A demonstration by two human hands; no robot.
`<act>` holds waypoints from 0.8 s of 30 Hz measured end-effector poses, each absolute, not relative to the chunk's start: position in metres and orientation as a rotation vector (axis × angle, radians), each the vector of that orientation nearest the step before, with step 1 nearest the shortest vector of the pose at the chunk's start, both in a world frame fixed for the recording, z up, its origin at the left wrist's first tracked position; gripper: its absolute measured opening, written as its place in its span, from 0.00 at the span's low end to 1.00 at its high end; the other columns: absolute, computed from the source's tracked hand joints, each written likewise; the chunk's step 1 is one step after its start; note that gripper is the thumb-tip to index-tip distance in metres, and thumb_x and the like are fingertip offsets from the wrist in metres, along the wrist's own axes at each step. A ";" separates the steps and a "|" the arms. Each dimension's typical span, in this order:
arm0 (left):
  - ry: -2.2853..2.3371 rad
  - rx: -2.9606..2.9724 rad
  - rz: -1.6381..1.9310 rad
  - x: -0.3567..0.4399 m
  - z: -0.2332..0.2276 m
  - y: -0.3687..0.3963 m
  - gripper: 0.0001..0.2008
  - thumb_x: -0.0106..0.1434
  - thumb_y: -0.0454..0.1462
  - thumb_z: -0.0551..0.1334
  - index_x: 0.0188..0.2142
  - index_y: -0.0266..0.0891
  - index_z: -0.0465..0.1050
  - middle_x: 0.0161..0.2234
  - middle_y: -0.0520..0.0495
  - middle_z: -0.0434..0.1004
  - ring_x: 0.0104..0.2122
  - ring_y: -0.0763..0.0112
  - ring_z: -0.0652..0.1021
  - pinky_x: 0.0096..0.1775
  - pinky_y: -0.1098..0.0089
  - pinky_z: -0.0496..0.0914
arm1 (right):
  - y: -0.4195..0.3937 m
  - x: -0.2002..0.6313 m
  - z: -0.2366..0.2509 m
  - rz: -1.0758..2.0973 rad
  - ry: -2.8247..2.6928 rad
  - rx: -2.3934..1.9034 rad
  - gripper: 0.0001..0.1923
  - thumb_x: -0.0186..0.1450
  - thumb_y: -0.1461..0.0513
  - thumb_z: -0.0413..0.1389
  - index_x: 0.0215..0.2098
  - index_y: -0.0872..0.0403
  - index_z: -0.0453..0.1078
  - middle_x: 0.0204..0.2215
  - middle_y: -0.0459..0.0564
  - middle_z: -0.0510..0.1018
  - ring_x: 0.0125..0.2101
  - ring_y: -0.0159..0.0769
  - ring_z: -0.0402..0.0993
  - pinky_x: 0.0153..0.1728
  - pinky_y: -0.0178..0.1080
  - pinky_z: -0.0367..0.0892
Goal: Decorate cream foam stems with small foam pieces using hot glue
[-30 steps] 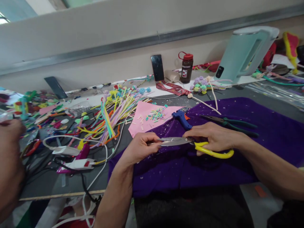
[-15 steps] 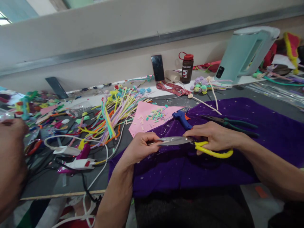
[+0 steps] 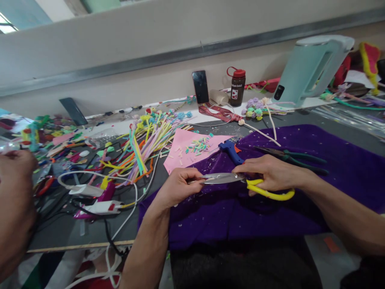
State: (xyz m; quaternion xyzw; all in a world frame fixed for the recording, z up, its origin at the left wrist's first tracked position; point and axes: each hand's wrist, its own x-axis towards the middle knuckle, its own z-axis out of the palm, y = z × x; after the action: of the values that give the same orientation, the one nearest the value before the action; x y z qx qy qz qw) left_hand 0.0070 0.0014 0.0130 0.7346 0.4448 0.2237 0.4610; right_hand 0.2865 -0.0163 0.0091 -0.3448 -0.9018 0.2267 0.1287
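A heap of multicoloured pipe cleaners (image 3: 144,140) is sprawling beside a pink paper sheet (image 3: 186,150) strewn with small cut bits, while a brown bottle with a red cap (image 3: 237,86), a black phone (image 3: 200,86) and a pale green electric kettle (image 3: 311,68) are standing along the wall, and green-handled pliers (image 3: 291,156) are lying near a blue glue gun (image 3: 230,150).

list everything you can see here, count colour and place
scissors: 1, yellow handles, over the cloth
cloth: 1, purple, front of table
glue gun: 1, blue, on cloth edge
pliers: 1, green handles, on cloth
pink sheet: 1, pink, left of cloth
craft sticks: many, mixed colours, left of sheet
bottle: 1, brown, red cap, by wall
phone: 1, black, leaning on wall
kettle: 1, pale green, right
other person's hand: 1, far left
left hand: pinching blade tips
right hand: gripping scissors
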 end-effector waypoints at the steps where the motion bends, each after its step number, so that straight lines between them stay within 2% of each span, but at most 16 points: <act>1: 1.094 1.808 0.546 0.007 0.013 0.002 0.05 0.47 0.31 0.57 0.23 0.33 0.73 0.20 0.53 0.67 0.21 0.79 0.64 0.23 0.77 0.58 | -0.016 0.286 0.009 0.664 -2.621 -1.003 0.26 0.56 0.49 0.55 0.51 0.48 0.64 0.30 0.46 0.72 0.27 0.31 0.66 0.29 0.33 0.58; 8: 1.078 1.777 0.557 0.006 0.013 0.002 0.05 0.48 0.32 0.59 0.24 0.33 0.73 0.19 0.54 0.67 0.20 0.80 0.64 0.23 0.78 0.57 | -0.018 0.285 0.011 0.679 -2.626 -1.018 0.26 0.57 0.50 0.54 0.52 0.49 0.63 0.31 0.46 0.73 0.28 0.31 0.66 0.29 0.33 0.58; 16: 1.089 1.782 0.550 0.010 0.015 0.001 0.08 0.50 0.38 0.61 0.23 0.33 0.73 0.17 0.53 0.66 0.18 0.81 0.62 0.21 0.78 0.56 | -0.017 0.285 0.012 0.775 -2.529 -1.054 0.25 0.55 0.51 0.56 0.50 0.48 0.65 0.30 0.45 0.74 0.28 0.32 0.68 0.30 0.33 0.60; 21: 1.080 1.699 0.683 0.011 0.016 -0.001 0.10 0.50 0.40 0.63 0.22 0.33 0.72 0.17 0.53 0.65 0.18 0.82 0.61 0.20 0.77 0.55 | -0.017 0.289 0.008 0.809 -2.320 -1.177 0.27 0.54 0.53 0.57 0.51 0.51 0.62 0.33 0.47 0.74 0.30 0.34 0.68 0.31 0.35 0.62; 24: 1.085 1.594 0.776 0.008 0.017 -0.002 0.10 0.50 0.40 0.63 0.22 0.33 0.72 0.16 0.55 0.63 0.15 0.84 0.59 0.17 0.78 0.52 | -0.017 0.288 0.007 0.852 -2.254 -1.183 0.26 0.55 0.56 0.56 0.51 0.51 0.61 0.34 0.46 0.73 0.30 0.34 0.67 0.31 0.35 0.62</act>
State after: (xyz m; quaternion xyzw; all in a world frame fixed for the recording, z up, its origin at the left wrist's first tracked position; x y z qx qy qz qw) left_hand 0.0078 -0.0017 0.0168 0.6612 0.4501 0.3216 0.5067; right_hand 0.2879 -0.0175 0.0072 -0.4293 -0.8179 0.3090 0.2264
